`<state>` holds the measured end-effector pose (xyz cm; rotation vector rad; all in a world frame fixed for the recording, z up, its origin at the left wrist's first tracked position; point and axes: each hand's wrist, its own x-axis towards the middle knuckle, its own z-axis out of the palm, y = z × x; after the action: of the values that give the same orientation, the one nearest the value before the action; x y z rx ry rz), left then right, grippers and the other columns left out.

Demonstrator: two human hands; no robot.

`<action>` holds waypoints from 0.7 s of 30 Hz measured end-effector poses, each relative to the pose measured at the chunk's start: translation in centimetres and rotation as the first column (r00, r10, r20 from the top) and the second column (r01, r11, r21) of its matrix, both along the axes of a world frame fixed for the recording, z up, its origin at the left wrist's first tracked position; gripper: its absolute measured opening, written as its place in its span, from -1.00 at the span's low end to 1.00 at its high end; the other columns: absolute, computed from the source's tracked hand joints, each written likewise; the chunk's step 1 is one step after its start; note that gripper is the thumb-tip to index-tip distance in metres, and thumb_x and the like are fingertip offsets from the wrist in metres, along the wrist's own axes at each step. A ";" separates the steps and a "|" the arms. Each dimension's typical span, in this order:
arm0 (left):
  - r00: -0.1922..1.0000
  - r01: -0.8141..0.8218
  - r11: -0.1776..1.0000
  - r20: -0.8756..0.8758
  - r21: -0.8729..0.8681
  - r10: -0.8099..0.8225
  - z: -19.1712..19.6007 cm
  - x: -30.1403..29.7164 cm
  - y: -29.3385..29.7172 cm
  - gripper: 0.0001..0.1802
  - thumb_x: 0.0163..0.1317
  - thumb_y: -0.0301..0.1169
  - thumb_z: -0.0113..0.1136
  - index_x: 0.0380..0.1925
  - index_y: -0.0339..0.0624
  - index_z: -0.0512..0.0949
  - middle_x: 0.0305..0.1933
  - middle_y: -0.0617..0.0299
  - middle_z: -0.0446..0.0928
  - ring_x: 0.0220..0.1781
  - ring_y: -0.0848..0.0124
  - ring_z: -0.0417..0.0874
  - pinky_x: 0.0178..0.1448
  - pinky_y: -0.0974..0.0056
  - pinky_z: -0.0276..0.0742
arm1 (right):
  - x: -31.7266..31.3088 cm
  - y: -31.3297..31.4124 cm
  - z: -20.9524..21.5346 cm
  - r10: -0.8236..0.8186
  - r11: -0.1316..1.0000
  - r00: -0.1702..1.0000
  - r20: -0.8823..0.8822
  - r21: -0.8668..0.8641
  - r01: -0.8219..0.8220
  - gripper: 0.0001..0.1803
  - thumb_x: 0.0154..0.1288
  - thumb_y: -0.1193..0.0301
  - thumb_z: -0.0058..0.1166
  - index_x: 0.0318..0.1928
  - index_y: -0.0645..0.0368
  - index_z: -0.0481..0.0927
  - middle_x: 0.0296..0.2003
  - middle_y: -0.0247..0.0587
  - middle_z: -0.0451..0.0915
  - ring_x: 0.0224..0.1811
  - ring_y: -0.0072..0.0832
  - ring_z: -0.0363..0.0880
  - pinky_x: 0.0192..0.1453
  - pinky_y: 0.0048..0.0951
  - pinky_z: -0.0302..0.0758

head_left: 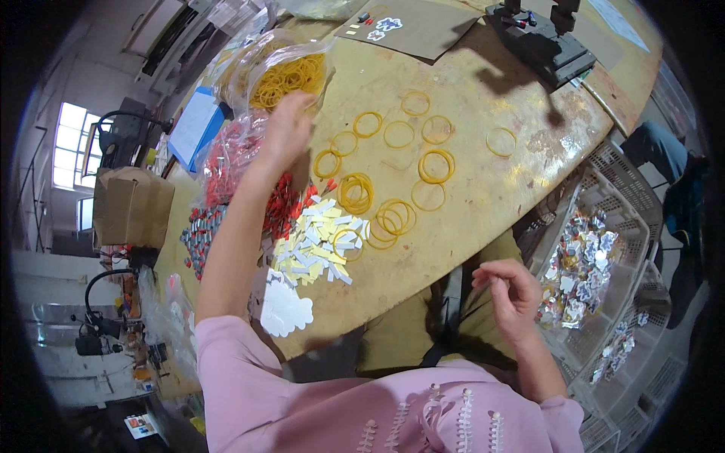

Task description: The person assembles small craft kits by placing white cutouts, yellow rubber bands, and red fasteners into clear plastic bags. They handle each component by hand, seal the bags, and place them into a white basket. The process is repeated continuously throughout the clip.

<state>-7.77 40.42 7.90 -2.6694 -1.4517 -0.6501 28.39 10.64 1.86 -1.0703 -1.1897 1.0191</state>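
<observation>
My left hand reaches to the mouth of a clear plastic bag of yellow rubber bands. Its fingertips are hidden, so I cannot see whether they grip a band. Loose rubber bands lie on the table to the right of that hand, singly and in small clusters. Beneath my left forearm are red-tipped small parts, a heap of pale yellow and white strips and white scalloped cutouts. My right hand hangs off the table's near edge, fingers loosely bent, with nothing visible in it.
A bag of red parts and a blue tray stand at the left. A dark metal press and a brown board sit at the far side. Plastic crates holding printed pieces are on the right.
</observation>
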 end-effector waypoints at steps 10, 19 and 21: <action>0.975 0.069 0.824 -0.136 -0.563 -0.175 4.6 7.2 -11.9 -0.33 0.01 -0.23 0.48 0.11 -0.23 0.46 -0.02 0.03 0.42 -0.07 0.17 0.59 0.09 0.22 0.55 | -0.1 3.2 4.5 -0.086 0.910 0.801 0.592 0.375 -0.179 -0.65 0.08 0.52 0.31 -0.06 0.11 0.64 -0.05 -0.17 0.62 0.02 -0.22 0.58 0.14 -0.20 0.45; 0.954 0.116 0.902 -0.205 -0.415 -0.217 2.5 10.7 -9.3 -0.73 0.09 -0.44 0.28 -0.18 -0.25 0.55 -0.22 -0.05 0.56 -0.24 0.16 0.65 -0.12 0.20 0.57 | -5.7 7.4 1.6 -0.072 0.862 0.562 0.824 0.334 -0.380 -0.63 0.20 0.21 0.23 -0.01 0.05 0.58 0.09 -0.11 0.49 0.29 -0.15 0.38 0.38 -0.01 0.25; 0.981 0.098 0.894 -0.111 -0.437 -0.161 1.9 12.6 -7.6 -0.77 0.13 -0.43 0.26 -0.21 -0.26 0.58 -0.26 -0.03 0.60 -0.24 0.19 0.67 -0.13 0.23 0.58 | -5.5 10.2 1.1 -0.123 0.879 0.564 0.817 0.353 -0.321 -0.64 0.22 0.21 0.21 -0.02 0.09 0.58 0.06 -0.09 0.51 0.29 -0.12 0.38 0.38 -0.02 0.26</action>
<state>4.85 32.85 9.76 -3.0829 -1.5378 -0.1364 22.88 20.87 2.97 -1.1001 -2.1690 0.1848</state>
